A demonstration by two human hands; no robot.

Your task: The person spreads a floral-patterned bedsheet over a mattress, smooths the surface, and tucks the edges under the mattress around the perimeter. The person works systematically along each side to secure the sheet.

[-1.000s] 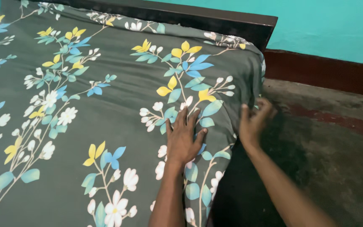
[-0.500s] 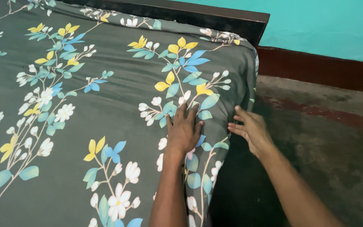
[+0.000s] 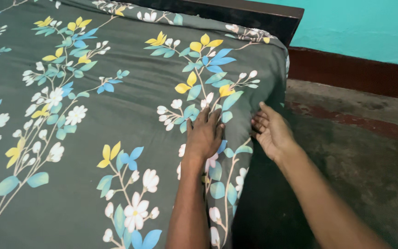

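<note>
**Soft sheet, 2 flat hands at the bed's edge**

We judge the bedsheet (image 3: 116,115) to be light, limp cloth: it should fold and slide easily under a palm and crease rather than resist, with nothing fragile about it. The best place to take hold looks to be the hanging side edge near the corner, where the fabric drops over the mattress and can be pinched or pushed.

The sheet lies spread over the whole bed, reaching up to the dark headboard (image 3: 236,11) and draping down the side toward the stained concrete floor (image 3: 360,152). It is dark grey-green, printed with branching sprays of yellow, blue and teal leaves and small white blossoms.

Our left hand (image 3: 204,136) rests palm down on top of the sheet close to the edge, fingers stretched out and grasping nothing. Our right hand (image 3: 270,131) sits just beside it against the draped side, fingers extended and slightly spread, touching the cloth without gripping it. A turquoise wall (image 3: 365,23) stands behind.
</note>
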